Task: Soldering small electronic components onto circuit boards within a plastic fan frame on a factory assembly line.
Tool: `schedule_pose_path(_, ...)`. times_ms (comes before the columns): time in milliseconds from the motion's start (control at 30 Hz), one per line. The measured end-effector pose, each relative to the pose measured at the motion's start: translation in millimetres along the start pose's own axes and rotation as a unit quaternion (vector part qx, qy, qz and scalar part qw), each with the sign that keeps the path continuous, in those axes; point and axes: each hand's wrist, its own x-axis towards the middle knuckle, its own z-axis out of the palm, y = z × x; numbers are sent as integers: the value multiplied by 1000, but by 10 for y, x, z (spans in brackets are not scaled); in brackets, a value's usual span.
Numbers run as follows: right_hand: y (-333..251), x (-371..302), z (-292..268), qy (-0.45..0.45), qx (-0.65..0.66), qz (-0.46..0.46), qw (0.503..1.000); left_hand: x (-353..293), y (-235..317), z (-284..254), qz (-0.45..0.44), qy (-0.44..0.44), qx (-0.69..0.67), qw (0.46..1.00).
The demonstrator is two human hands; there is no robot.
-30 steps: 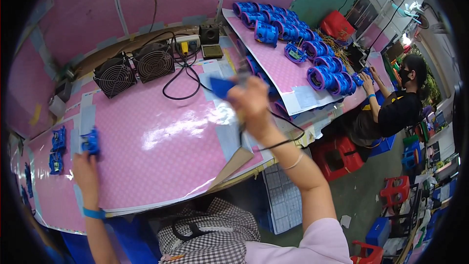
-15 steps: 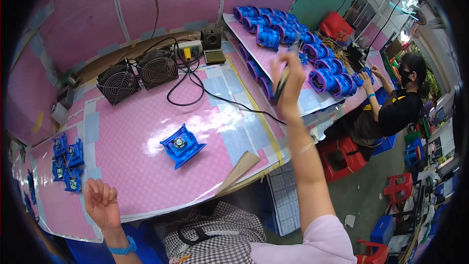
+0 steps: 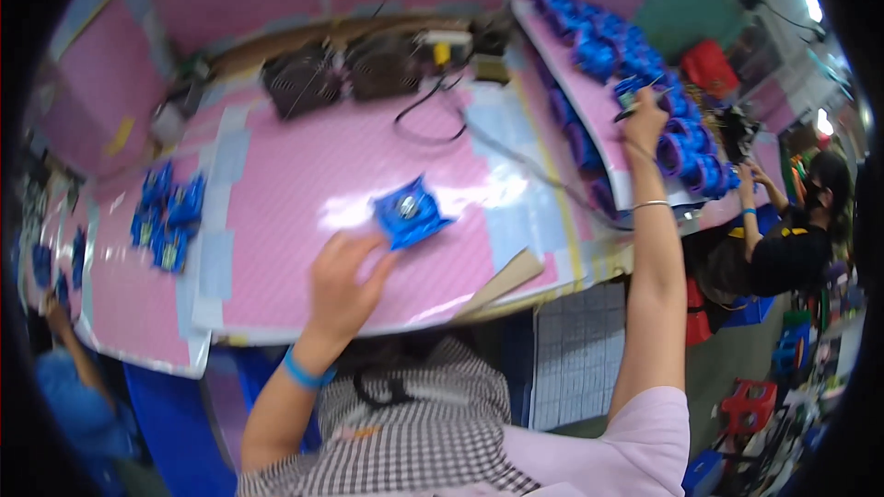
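Observation:
A blue plastic housing (image 3: 423, 223) lies on the pink worktable, with a round silver and black part in its middle. My left hand (image 3: 345, 281) is just left of it, fingers spread and blurred by motion, holding nothing; whether its fingertips touch the housing I cannot tell. Far to the right, my right hand (image 3: 648, 118) reaches over a raised board with its fingers closed round a dark slim tool (image 3: 626, 116), whose kind is too blurred to tell. Right at its fingertips is a small blue part (image 3: 627, 89) with some green on it; contact is unclear.
Rows of blue cylindrical assemblies (image 3: 683, 149) cover the raised board (image 3: 577, 83). Several blue housings (image 3: 169, 250) lie at the left. Two black fans (image 3: 382, 69) and a cable (image 3: 516, 158) are at the back. Near the front edge lies a tan strip (image 3: 505, 282). Co-workers sit on both sides.
My left hand has moved right and forward to the blue housing, its fingers now spread. My right hand has reached farther over the board to the small blue part. The view has shifted.

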Motion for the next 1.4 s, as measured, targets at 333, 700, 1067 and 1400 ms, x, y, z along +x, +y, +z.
schedule_pose_path(333,-2151,-1300,-1554,-118,392,-172,896,-139,-331,-81,-69,-46,83,993)
schedule_pose_path(700,-2891,-2233,-1656,-308,502,-200,783,-560,-240,-654,-364,33,-59,929)
schedule_pose_path(1067,-2737,-1955,-1095,-345,500,-145,781,-561,-71,-259,-172,-77,109,976)
schedule_pose_path(1400,-2550,-1968,-1622,-208,594,104,770,12,-143,-666,-393,-36,-360,845)
